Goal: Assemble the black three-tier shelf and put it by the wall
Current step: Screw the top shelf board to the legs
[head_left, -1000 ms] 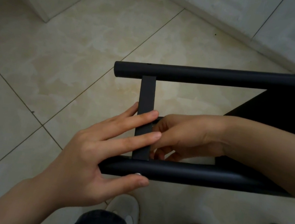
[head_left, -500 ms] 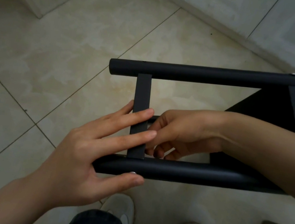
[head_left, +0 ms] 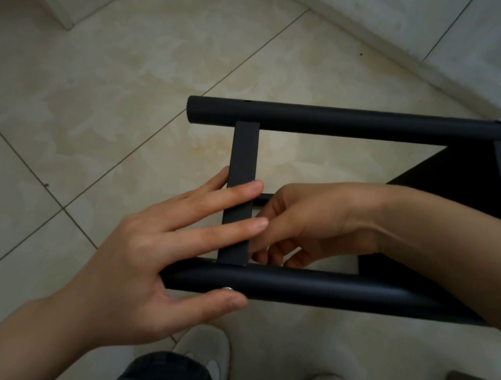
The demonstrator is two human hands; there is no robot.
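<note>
Your left hand (head_left: 163,261) lies spread, straight fingers across the flat crossbar (head_left: 244,152), thumb by a silver screw (head_left: 227,289) on the near tube (head_left: 341,294) of the black shelf frame (head_left: 370,127), which is turned on its side over the tiled floor (head_left: 92,95). Your right hand (head_left: 306,226) curls its fingers just right of the crossbar, between the tubes. You cannot tell whether they pinch anything.

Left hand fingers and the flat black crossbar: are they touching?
Touching. The head view shows two straight fingers of the left hand lying across the face of the crossbar, with no gap visible.
</note>
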